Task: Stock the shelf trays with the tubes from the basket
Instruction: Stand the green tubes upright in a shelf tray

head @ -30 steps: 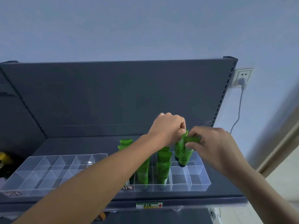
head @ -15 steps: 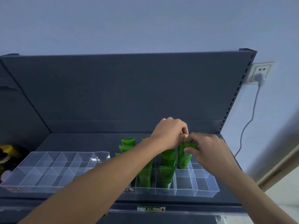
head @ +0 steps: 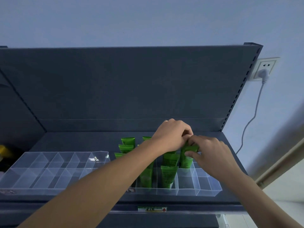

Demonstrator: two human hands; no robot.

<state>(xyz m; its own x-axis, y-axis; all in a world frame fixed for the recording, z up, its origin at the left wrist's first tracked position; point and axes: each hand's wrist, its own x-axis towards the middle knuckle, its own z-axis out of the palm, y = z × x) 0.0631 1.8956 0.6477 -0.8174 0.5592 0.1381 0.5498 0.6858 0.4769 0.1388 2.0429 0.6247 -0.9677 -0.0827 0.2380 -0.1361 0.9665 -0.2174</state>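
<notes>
Head camera view, looking up into the unit. The biggest thing is the shelf (head: 74, 140), matte dark grey sheet metal with a slotted upright on its right edge. On it sit two clear plastic divider trays, thin-walled and glossy, split into small box cells.

The left tray (head: 65, 152) has nothing in it that I can see, so that whole one is left to do. The right tray (head: 189, 192) is roughly half filled, I'd say. The green tubes (head: 168, 177) stand upright in its left and middle cells, flat crimped ends up, while the cells along the right side are bare. They look like soft squeezy plastic with a slight sheen and dark print, so they'll probably lean unless the cell walls prop them.

The tube (head: 186, 162) in play is low in a back cell of the right tray, just right of the middle. Both hands are on its crimped top. The right hand (head: 212, 156) pinches it between thumb and fingers. The left hand (head: 171, 137) has its fingers curled down onto the same end, touching the right one.

The basket isn't in shot, so no idea how many remain. There's a small paper price label (head: 152, 209) on the shelf lip.
</notes>
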